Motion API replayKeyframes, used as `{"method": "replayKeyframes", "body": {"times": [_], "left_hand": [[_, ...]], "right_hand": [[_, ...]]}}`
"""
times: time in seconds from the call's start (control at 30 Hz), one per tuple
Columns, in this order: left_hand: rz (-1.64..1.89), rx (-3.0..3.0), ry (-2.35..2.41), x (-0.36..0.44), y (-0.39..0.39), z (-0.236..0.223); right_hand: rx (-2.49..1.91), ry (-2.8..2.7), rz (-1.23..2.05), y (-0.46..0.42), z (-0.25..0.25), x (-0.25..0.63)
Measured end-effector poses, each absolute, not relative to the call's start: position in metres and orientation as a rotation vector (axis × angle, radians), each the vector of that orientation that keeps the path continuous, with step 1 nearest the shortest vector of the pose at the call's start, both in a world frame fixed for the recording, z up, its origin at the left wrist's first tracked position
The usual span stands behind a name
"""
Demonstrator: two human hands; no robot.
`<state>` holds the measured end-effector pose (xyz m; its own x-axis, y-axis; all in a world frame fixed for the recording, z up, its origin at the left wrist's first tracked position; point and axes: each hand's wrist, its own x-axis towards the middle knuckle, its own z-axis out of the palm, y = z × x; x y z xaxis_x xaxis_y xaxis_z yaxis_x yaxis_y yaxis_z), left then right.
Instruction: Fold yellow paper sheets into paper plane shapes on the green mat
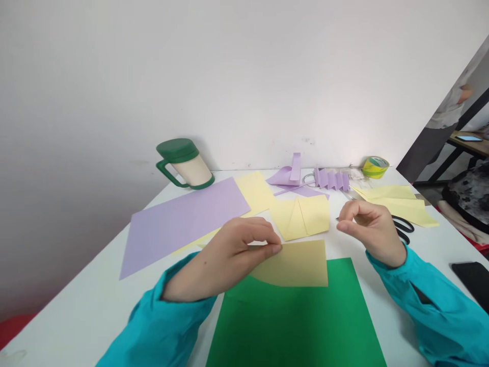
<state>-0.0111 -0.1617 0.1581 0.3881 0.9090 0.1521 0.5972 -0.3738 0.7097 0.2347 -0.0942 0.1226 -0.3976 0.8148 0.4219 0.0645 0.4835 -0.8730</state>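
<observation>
My left hand (239, 250) is closed in a pinch on the upper edge of a yellow sheet of paper (301, 265), held above a green sheet (305, 326). The yellow sheet's left part is hidden behind the hand, and its lower left edge curves. To the right, my right hand (370, 229) is raised with its fingers curled and the thumb close to the index fingertip. Whether anything small is between them I cannot make out. Scissors (404, 224) with black handles show behind that hand; a dark pointed tip shows at its other side.
A purple sheet (187, 221) and a green-lidded mug (187, 163) are at the left. Folded yellow paper (311, 216), purple scraps (284, 176), a pleated purple strip (332, 180), a tape roll (375, 167) and more yellow paper (405, 206) lie behind. A black phone-like object (471, 283) is right.
</observation>
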Motion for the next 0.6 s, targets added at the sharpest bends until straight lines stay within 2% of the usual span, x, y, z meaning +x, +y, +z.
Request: {"method": "replayKeyframes", "body": {"times": [0.27,0.6], "left_hand": [[0.769,2.209,1.228,0.017,-0.162,0.146],[0.877,2.327,1.116,0.022,-0.165,0.146]], "right_hand": [[-0.691,-2.174,0.84,-0.122,0.124,0.214],[-0.592,-2.237,0.783,-0.122,0.127,0.216]]}}
